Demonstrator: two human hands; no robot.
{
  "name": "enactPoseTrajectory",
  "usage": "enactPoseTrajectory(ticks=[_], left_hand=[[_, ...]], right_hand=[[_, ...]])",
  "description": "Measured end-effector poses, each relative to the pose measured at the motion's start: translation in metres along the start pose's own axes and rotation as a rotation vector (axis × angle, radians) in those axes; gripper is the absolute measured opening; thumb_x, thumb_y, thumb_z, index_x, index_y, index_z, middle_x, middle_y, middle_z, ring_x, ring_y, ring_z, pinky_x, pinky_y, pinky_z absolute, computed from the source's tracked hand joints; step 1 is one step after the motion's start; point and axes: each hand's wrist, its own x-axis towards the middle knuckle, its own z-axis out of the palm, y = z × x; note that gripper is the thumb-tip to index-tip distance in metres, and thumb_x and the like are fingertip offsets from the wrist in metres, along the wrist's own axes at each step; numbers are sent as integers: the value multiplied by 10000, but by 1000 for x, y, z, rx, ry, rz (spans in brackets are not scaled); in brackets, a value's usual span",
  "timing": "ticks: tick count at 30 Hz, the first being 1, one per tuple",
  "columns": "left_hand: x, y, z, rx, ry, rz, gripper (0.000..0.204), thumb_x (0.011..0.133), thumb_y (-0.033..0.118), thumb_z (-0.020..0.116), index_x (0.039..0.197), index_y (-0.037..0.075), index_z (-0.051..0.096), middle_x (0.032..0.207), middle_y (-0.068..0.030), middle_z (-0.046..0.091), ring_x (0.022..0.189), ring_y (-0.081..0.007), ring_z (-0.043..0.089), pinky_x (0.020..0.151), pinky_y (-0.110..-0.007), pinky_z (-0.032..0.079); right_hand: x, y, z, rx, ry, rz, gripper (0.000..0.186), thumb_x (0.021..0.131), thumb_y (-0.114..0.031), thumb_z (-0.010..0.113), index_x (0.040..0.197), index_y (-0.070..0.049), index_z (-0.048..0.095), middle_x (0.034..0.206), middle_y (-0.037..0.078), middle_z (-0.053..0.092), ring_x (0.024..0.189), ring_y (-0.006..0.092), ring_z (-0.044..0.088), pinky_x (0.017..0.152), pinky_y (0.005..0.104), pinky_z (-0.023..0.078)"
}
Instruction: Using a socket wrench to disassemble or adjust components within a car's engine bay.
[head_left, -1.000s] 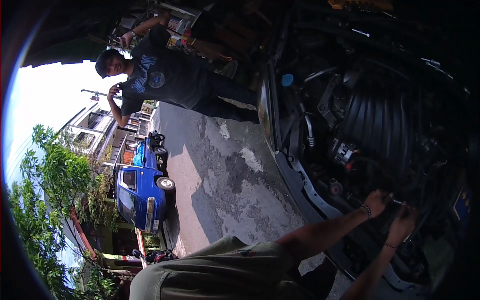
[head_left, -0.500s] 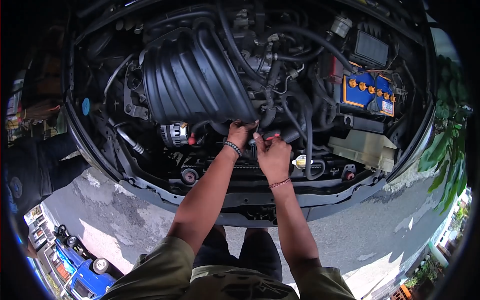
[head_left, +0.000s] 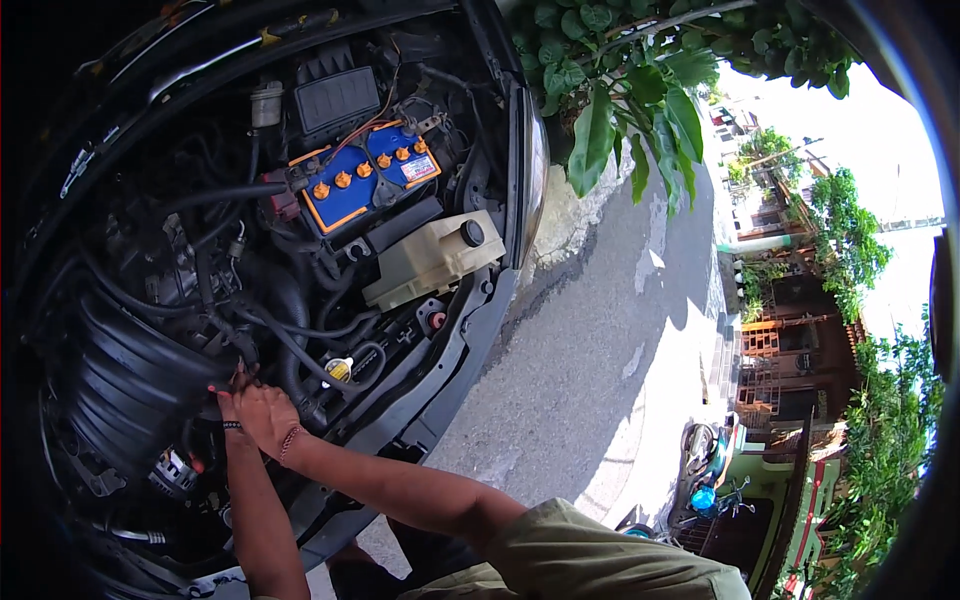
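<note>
Under the open hood, both hands meet at the lower edge of a ribbed black engine cover [head_left: 130,370]. My left hand [head_left: 229,408], with a dark beaded bracelet, is partly behind the right; its fingers look closed, mostly in shadow. My right hand [head_left: 267,418], wearing a reddish woven bracelet, lies against it with the fingers bent together toward a dark hose [head_left: 243,345]. A small red bit [head_left: 212,388] shows at the left fingers, too small to name. Whatever the fingers hold is hidden.
Right of the hands are a yellow-labelled radiator cap [head_left: 339,370], a translucent reservoir [head_left: 430,262] with a black lid, and a blue battery [head_left: 350,195] with orange caps. A black front crossmember [head_left: 420,400] borders the bay. Leafy branches [head_left: 640,120] hang beside the headlight; a motorbike [head_left: 705,480] stands across the road.
My view has swung right and tilted, so the engine bay now sits at the left and the street shows. My hands have come closer together, the right now overlapping the left.
</note>
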Motion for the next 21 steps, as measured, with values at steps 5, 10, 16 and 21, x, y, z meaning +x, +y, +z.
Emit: enactPoseTrajectory(ticks=[5,10,16,21], left_hand=[[8,-1,0,8,-57,-5,222,880,166,691,1057,46,632,949,-63,658,770,-170,649,657,-268,531],[12,-11,-25,-199,-545,51,296,926,219,633,1154,32,601,1068,-76,654,945,-189,645,821,-344,534],[13,-12,-8,-31,-259,222,371,880,180,685,1210,53,572,1143,-86,632,1002,-228,633,863,-385,529],[14,-12,-2,-35,-128,40,405,845,113,714,1205,39,545,1089,-87,640,971,-275,664,812,-410,545]], right_hand=[[-10,25,-29,507,89,257,369,880,-163,608,1126,92,505,867,318,631,806,494,612,696,530,514],[-8,-1,-14,164,139,98,368,921,-206,549,1170,65,526,837,248,663,797,438,650,699,508,526],[-4,13,-30,154,47,50,392,893,-193,573,1177,73,520,837,240,669,770,419,663,695,468,542],[-6,27,-58,528,326,261,443,808,-152,695,1118,105,512,824,258,659,758,453,643,661,468,529]])
